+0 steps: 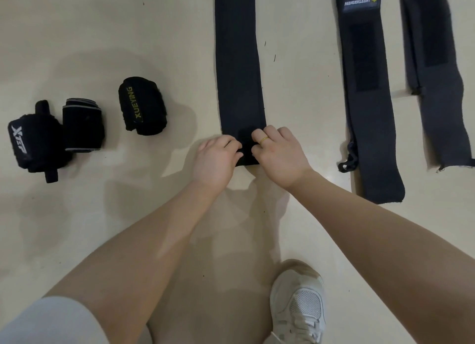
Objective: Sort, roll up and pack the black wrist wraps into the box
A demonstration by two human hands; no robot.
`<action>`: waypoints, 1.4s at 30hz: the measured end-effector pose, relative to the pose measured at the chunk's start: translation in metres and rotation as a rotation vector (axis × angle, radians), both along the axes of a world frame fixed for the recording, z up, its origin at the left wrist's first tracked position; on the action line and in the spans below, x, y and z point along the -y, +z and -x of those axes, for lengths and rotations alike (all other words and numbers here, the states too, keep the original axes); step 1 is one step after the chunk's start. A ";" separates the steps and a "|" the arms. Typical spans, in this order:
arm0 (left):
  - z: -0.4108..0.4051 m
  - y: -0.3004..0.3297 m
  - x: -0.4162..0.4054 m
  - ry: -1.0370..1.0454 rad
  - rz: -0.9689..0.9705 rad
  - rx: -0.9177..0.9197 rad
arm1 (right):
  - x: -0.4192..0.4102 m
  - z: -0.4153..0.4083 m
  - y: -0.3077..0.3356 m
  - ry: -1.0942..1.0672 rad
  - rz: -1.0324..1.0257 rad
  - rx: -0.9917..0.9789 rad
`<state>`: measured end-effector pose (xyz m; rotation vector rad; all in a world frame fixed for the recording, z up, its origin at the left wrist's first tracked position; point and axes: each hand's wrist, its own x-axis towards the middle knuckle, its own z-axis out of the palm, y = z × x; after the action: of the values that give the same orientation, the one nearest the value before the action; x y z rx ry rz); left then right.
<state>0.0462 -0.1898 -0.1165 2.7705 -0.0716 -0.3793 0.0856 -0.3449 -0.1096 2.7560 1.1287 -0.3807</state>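
Both hands were at the near end of the long black wrap (pixel 237 61), which lay flat on the floor (pixel 128 22). The left hand (pixel 217 158) & right hand (pixel 279 156) each pinched that end, fingers curled down on the cloth, w/ a small fold or first turn between them.

What could go wrong, I think: if one hand rolled faster than the other, the roll would go crooked & come out like a cone. If the first turn was loose, the whole roll would be fat & floppy, maybe too big for the box. No box was in view. Letting go early could let it spring open.

The wrap's long side ran straight away from the person, near end at the hands, far end past the top edge of the view. Two more flat wraps (pixel 365 61) lay to the right, pointing about the same way. Three rolled wraps (pixel 142 106) sat well apart on the left.
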 end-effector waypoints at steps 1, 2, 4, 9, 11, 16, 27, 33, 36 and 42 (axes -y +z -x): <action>-0.002 0.002 0.001 0.011 0.006 -0.026 | 0.003 -0.001 -0.003 0.047 0.027 -0.010; -0.004 0.003 0.001 0.016 -0.002 -0.028 | 0.007 -0.001 -0.003 0.081 0.040 -0.018; -0.007 0.004 0.001 0.011 0.003 -0.020 | 0.011 -0.001 -0.006 0.129 0.029 -0.016; -0.016 0.002 0.002 0.015 -0.021 -0.097 | 0.007 -0.002 -0.009 0.033 -0.049 -0.020; -0.017 0.002 0.000 -0.002 -0.012 -0.117 | 0.008 -0.005 -0.010 -0.073 -0.118 -0.129; -0.004 0.008 -0.008 -0.055 0.062 -0.122 | 0.011 -0.002 -0.006 -0.270 -0.210 -0.341; 0.006 0.005 0.000 0.133 0.192 -0.152 | 0.003 -0.010 0.002 -0.397 -0.224 -0.352; -0.020 0.009 -0.004 0.196 0.231 -0.212 | -0.006 -0.019 0.003 -0.452 -0.152 -0.263; -0.024 0.007 -0.002 0.251 0.267 -0.226 | -0.012 -0.005 -0.001 -0.516 -0.270 -0.161; -0.024 0.007 0.008 0.491 0.292 -0.184 | 0.003 0.005 -0.012 -0.136 -0.158 0.061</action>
<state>0.0700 -0.1973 -0.1092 2.3481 0.5416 -0.4451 0.0808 -0.3475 -0.1216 2.9697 1.0009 -0.2295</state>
